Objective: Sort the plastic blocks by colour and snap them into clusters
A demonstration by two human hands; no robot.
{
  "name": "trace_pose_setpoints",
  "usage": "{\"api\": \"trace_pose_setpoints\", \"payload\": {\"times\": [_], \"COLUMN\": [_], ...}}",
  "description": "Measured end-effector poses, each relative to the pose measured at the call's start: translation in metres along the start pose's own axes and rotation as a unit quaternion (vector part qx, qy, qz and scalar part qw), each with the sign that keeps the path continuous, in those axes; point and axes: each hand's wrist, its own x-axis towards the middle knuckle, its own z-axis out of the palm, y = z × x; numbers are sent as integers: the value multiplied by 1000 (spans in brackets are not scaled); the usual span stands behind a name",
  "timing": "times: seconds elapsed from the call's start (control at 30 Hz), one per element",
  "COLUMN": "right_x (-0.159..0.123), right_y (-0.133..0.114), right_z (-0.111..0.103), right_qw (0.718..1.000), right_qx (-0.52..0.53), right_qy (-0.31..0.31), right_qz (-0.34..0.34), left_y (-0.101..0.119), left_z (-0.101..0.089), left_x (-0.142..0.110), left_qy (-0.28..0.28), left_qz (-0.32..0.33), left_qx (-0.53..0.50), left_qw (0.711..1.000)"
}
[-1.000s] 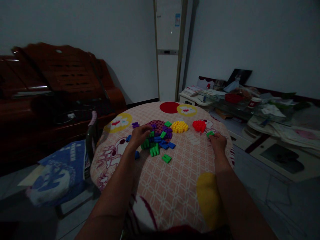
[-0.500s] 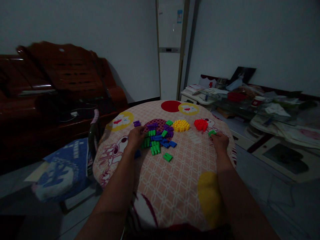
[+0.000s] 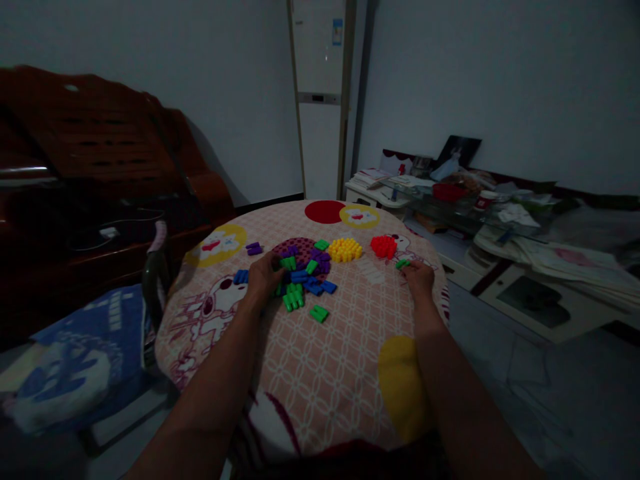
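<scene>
Over the left side of a pile of plastic building blocks, my left hand (image 3: 263,276) has its fingers curled together. Their tips are beside a green building block (image 3: 289,263); what is between them is hidden. On the right side of the table, my right hand (image 3: 420,276) pinches another green building block (image 3: 402,264), close to the cluster of red blocks (image 3: 383,247). Purple blocks (image 3: 320,260) and blue blocks (image 3: 314,285) lie mixed with green ones in the pile. A single green block (image 3: 319,313) rests nearer to me. Yellow blocks (image 3: 345,250) stand grouped behind.
A patterned cloth covers the round table (image 3: 345,373). Blue blocks (image 3: 241,276) and a purple piece (image 3: 254,248) lie left of the pile. A folding chair (image 3: 100,360) stands at left, a wooden sofa (image 3: 110,147) behind it. The cabinet (image 3: 480,270) at right is cluttered.
My view has turned slightly right. My left hand has shifted right over the table, uncovering blue blocks at its left. My right hand still holds the green block near the red cluster.
</scene>
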Motion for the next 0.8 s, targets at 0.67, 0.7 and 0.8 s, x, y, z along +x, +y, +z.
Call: {"api": "trace_pose_setpoints", "payload": {"times": [0.67,0.7,0.8], "right_x": [-2,-1,1], "right_y": [-1,-1,0], "right_z": [0,-1,-1], "right_qw": [996,996,994], "right_qx": [7,5,19], "right_qy": [86,92,103], "right_qz": [14,9,12], "left_y": [189,198,218], "left_z": [125,134,156], "left_x": [-3,-3,-6], "left_qy": [-182,-185,-192], "left_qz": [73,68,51], "left_qx": [-232,-238,-260], "left_qw": [953,951,945]}}
